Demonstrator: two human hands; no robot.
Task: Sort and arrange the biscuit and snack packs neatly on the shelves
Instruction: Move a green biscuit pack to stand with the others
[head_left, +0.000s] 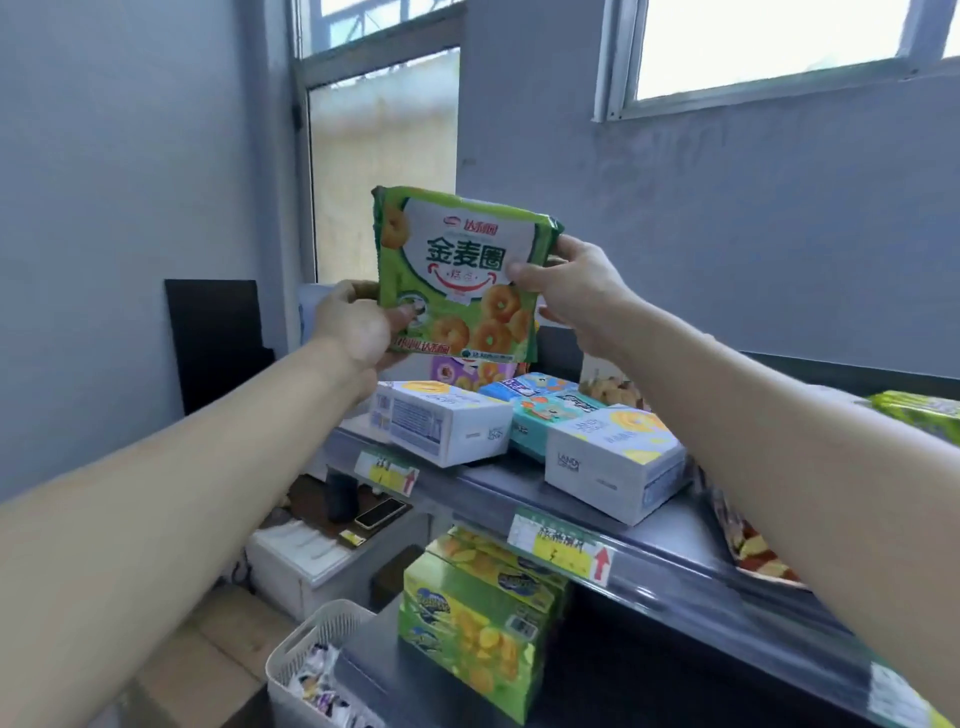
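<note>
White slotted plastic basket (311, 631) nearest, at the bottom edge, small wrapped snacks inside. Just right of it, green-and-yellow cardboard snack boxes (467, 623) stacked on a lower grey shelf, beneath the upper one. Above them, grey metal upper shelf (675, 540) with yellow-and-white price labels (558, 553) clipped to its front lip. On that shelf, two white rectangular cardboard boxes with yellow prints, both lying askew: left white box (447, 423) and right white box (613, 462), the latter close to the front edge. Between them, a teal-and-blue cartoon-printed box (545, 415).

Higher and farther, green glossy biscuit pack (462, 270) printed with golden ring biscuits, held upright in the air above the back of the upper shelf. Left hand (353, 327) curled round its lower left corner, thumb on the front. Right hand (576, 286) pinching its right edge, thumb in front, fingers behind.

Behind and below the pack, what looks like a purple biscuit pack (457, 371), mostly hidden. Far right, another green wrapped pack (919, 413) at the frame's edge. Beyond, grey wall and a bright window (769, 41).
</note>
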